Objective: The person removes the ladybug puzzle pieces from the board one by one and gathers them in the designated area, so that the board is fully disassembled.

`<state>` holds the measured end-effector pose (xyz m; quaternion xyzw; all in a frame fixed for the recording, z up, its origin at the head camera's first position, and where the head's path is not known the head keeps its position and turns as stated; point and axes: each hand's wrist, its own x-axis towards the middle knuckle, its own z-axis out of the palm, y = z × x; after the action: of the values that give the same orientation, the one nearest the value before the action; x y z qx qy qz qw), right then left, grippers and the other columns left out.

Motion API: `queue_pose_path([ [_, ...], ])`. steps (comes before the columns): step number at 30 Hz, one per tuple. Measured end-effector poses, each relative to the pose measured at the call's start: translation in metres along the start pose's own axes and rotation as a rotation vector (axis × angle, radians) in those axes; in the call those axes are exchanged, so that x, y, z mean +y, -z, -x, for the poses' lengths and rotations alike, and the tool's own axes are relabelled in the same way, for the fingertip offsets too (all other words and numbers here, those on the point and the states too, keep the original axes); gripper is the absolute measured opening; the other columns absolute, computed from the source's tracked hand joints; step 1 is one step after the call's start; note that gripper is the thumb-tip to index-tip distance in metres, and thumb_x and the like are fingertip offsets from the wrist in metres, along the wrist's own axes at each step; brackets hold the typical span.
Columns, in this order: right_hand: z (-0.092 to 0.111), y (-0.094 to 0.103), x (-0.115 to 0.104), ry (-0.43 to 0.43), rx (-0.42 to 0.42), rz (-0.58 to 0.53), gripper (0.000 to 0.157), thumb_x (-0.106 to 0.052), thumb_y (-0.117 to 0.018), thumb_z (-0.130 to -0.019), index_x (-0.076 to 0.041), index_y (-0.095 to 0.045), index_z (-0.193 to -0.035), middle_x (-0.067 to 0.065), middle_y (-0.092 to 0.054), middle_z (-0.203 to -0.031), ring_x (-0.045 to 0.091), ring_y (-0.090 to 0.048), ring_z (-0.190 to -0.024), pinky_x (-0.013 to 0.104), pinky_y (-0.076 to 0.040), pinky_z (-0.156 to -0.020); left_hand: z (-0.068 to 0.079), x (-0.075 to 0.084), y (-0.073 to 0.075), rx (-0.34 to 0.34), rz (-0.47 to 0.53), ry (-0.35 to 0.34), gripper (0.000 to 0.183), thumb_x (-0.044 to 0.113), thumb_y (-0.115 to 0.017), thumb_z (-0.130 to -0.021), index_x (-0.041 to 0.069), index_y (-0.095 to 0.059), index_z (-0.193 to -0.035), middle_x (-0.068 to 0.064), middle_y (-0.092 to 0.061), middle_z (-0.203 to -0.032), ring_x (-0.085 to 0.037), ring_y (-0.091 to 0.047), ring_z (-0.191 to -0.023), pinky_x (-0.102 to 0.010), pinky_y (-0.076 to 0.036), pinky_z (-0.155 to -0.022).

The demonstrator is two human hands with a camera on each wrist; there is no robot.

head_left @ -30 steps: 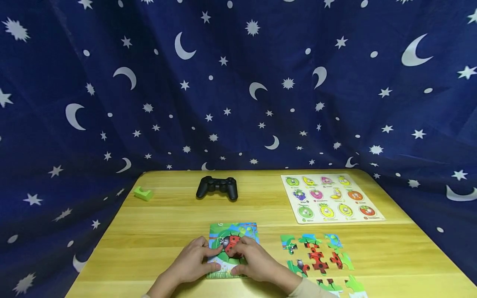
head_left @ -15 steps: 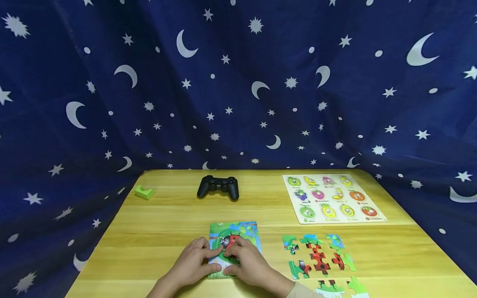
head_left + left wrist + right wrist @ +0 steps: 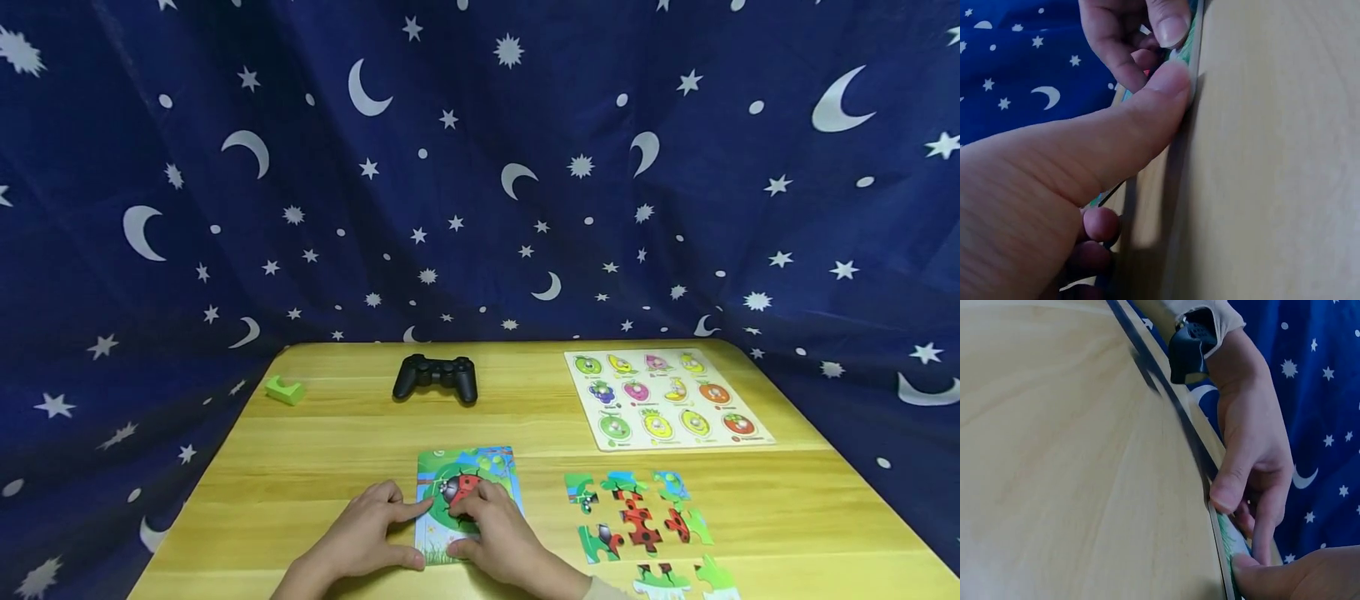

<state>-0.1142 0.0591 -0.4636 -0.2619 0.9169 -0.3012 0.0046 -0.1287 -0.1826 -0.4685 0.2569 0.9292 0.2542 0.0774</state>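
Note:
A square ladybug puzzle board [image 3: 453, 475] lies flat at the table's near middle. My left hand [image 3: 367, 533] is at its left side, with the index finger reaching onto the picture and the thumb by the near left corner. My right hand [image 3: 502, 537] rests over the board's near right part, bent fingertips on the ladybug and thumb near the front edge. In the left wrist view the left thumb [image 3: 1160, 87] lies along the board's rim. The right thumb [image 3: 1260, 575] touches the green edge in the right wrist view. The right hand hides part of the ladybug.
Several loose puzzle pieces [image 3: 641, 529] lie right of the board. A fruit knob board [image 3: 667, 400] stands behind them. A black game controller [image 3: 435, 377] and a light green block [image 3: 285, 390] lie farther back. A starry blue curtain [image 3: 480, 167] surrounds the table.
My left hand has drawn back slightly left, its thumb off the board's face to the corner. My right hand shifted left over the ladybug, then stayed close to there.

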Motion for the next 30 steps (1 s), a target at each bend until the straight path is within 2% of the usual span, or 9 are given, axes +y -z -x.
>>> queue_pose_path([
  [6, 0.0, 0.001, -0.004, -0.056, -0.022, -0.036, 0.038, -0.036, -0.083, -0.075, -0.015, -0.074, -0.106, -0.008, -0.055, -0.099, 0.005, -0.043, -0.091, 0.024, -0.039, -0.078, -0.002, 0.001, -0.001, 0.01, 0.036, 0.025, 0.076, 0.07, -0.072, -0.067, 0.031, -0.063, -0.132, 0.008, -0.039, -0.084, -0.005, -0.03, -0.073, -0.024, -0.025, -0.065],
  [13, -0.002, 0.0, -0.007, -0.135, -0.028, -0.189, 0.041, -0.021, -0.09, -0.064, -0.016, -0.068, -0.099, -0.009, -0.056, -0.092, 0.007, -0.044, -0.09, 0.028, -0.037, -0.08, -0.002, 0.003, -0.001, 0.016, 0.053, 0.051, 0.076, 0.068, -0.076, -0.065, 0.03, -0.065, -0.13, 0.008, -0.04, -0.085, -0.005, -0.031, -0.075, -0.024, -0.026, -0.065],
  [19, -0.002, -0.001, -0.01, -0.098, -0.022, -0.266, 0.046, -0.009, -0.089, -0.064, -0.013, -0.06, -0.099, -0.01, -0.058, -0.083, 0.003, -0.045, -0.084, 0.024, -0.039, -0.08, -0.002, 0.002, -0.002, 0.028, 0.058, 0.058, 0.076, 0.067, -0.076, -0.064, 0.03, -0.066, -0.129, 0.008, -0.04, -0.084, -0.004, -0.031, -0.074, -0.023, -0.026, -0.064],
  [24, -0.002, -0.002, -0.013, -0.088, -0.018, -0.289, 0.045, -0.005, -0.087, -0.066, -0.011, -0.059, -0.101, -0.01, -0.059, -0.078, 0.002, -0.046, -0.08, 0.023, -0.04, -0.078, -0.002, 0.002, -0.002, 0.027, 0.065, 0.059, 0.077, 0.067, -0.076, -0.063, 0.029, -0.066, -0.129, 0.008, -0.04, -0.084, -0.004, -0.03, -0.073, -0.023, -0.026, -0.063],
  [30, 0.0, -0.003, -0.018, -0.088, 0.002, -0.204, 0.045, -0.005, -0.087, -0.066, -0.01, -0.061, -0.102, -0.013, -0.056, -0.076, 0.0, -0.043, -0.078, 0.023, -0.04, -0.076, -0.002, 0.002, -0.001, 0.02, 0.07, 0.059, 0.076, 0.068, -0.076, -0.064, 0.03, -0.065, -0.13, 0.007, -0.041, -0.084, -0.004, -0.03, -0.073, -0.024, -0.026, -0.063],
])
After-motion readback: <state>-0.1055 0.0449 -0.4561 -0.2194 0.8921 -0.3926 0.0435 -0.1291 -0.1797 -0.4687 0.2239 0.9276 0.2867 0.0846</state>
